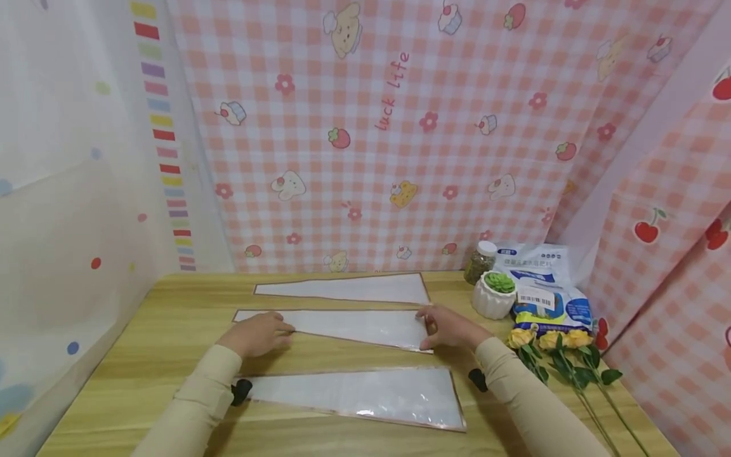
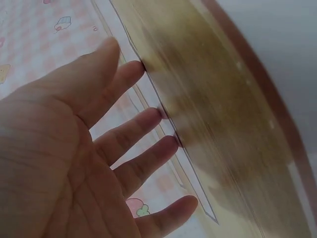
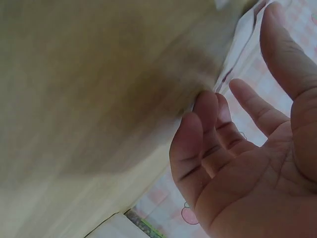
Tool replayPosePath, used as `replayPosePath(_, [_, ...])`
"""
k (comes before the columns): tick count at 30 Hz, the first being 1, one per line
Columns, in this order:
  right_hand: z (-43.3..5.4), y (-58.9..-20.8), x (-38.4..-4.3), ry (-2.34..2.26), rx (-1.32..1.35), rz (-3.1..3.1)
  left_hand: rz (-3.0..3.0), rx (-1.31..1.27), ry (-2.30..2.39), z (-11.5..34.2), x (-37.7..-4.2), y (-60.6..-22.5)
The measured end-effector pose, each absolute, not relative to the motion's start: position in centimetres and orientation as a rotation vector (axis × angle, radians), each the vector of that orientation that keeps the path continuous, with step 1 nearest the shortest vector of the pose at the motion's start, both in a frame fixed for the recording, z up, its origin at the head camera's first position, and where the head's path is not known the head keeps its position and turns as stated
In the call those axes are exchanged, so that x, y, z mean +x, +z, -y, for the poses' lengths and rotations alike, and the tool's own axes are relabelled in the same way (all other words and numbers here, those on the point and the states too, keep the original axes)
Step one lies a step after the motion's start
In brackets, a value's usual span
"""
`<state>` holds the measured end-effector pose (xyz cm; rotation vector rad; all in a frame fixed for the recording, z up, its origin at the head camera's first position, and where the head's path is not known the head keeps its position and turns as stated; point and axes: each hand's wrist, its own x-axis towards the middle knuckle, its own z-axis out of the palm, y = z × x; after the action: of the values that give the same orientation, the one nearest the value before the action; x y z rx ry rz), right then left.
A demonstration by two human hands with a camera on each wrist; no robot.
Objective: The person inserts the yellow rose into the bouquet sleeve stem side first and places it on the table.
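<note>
Three long, tapered white panels with thin brown edging lie crosswise on a wooden table. At the narrow left end of the middle panel (image 1: 354, 324), my left hand (image 1: 259, 333) rests with its fingertips at the edge. In the left wrist view, its fingers are extended and spread beside the white strip (image 2: 195, 181). My right hand (image 1: 454, 327) touches the panel's wide right end, thumb and forefinger apart. The right wrist view shows its fingers (image 3: 185, 141) slightly bent, thumb held away. Beyond the hands lies the far panel (image 1: 348, 289); closer to me is the near panel (image 1: 365, 397).
At the table's (image 1: 143, 355) right side stand a lidded jar (image 1: 480, 263), a white pot (image 1: 492, 303) with a green succulent (image 1: 499, 282) and printed plastic packets (image 1: 551, 304). Yellow roses (image 1: 551, 341) lie before them. A pink checked cloth (image 1: 371, 158) hangs behind.
</note>
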<state>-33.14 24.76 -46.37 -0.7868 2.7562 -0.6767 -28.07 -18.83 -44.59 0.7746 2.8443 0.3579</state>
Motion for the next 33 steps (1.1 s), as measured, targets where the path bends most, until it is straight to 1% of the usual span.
replayPosePath(7, [-24.8,-46.6,-32.8,-0.692,-0.743,-2.783,-2.838,0.729,0.340,18.8,-27.6,-44.4])
replayPosePath(12, [-24.7,-46.8,-33.0,-0.687,-0.915,-2.851,-2.834,0.731,0.310,18.8,-27.5,-44.4])
replayPosePath(14, [-24.6,-46.9,-33.1,-0.694,-0.939,-2.888,-2.826,0.728,0.311,18.9,-27.5,-44.5])
replayPosePath(18, [-24.2,-46.9,-33.3,-0.917,-0.790,-2.908,-2.819,0.716,0.331,19.0,-27.5,-44.6])
replayPosePath(23, [-23.8,-46.6,-33.4,-1.392,-0.389,-2.657,-2.815,0.701,0.344,19.0,-27.3,-44.6])
replayPosePath(27, [-23.5,-45.9,-33.3,-1.669,-0.077,-2.394,-2.812,0.701,0.335,19.0,-27.3,-44.4])
replayPosePath(33, [-23.3,-45.1,-33.5,-1.855,0.058,-2.126,-2.804,0.692,0.331,18.9,-27.1,-44.4])
